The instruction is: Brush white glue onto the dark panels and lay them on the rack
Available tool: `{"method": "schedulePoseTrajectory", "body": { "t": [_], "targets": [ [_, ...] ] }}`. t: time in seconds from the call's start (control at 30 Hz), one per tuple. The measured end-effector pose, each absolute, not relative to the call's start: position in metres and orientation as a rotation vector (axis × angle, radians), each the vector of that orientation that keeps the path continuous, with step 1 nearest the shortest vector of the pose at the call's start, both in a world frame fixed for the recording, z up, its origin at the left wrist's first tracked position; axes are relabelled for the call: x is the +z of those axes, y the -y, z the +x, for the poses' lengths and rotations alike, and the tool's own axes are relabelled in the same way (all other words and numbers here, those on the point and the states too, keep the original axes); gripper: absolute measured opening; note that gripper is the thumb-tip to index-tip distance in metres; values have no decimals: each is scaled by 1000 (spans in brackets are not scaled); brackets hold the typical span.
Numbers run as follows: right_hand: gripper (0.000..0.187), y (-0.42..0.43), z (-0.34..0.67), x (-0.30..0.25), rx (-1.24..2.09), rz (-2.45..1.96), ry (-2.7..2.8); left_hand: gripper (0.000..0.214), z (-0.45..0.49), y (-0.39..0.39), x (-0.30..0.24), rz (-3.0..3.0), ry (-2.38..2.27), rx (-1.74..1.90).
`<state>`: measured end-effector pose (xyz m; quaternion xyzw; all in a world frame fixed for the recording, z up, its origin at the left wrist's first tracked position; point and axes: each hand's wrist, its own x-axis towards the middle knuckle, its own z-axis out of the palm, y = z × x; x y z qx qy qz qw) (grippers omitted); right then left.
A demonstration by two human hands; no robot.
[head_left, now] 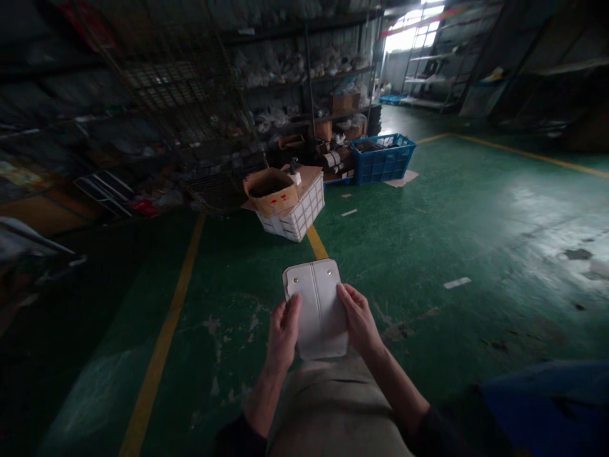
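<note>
A flat, light grey case [318, 317] with rounded corners is held out in front of my body. A seam runs down its middle, and two metal snaps sit near its far edge. My left hand [284, 327] grips its left edge, the thumb lying on the upper face. On the opposite edge my right hand [359, 317] holds it the same way. Fingers under the case are hidden. Its underside does not show.
Ahead on the green floor [428, 241] stands a white crate [307, 206] bearing an open cardboard box [271, 193]. Behind it are a blue crate [384, 158] and loaded shelves [309, 70]. Something blue [552, 406] lies at the lower right.
</note>
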<state>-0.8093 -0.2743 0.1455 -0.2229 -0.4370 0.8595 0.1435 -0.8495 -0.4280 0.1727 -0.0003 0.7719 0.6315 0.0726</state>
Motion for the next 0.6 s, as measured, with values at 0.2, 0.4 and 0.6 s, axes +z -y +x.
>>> {"method": "schedulePoseTrajectory", "body": {
  "t": [0.2, 0.4, 0.6],
  "targets": [
    [38, 297, -844, 146, 2528, -623, 1288, 54, -881, 458, 168, -42, -2278, 1897],
    [35, 313, -891, 136, 2599, -619, 1303, 42, -927, 460, 167, -41, -2038, 2047],
    [38, 325, -970, 121, 2709, -561, 1364, 37, -993, 472, 160, -97, -2259, 2050]
  ]
}}
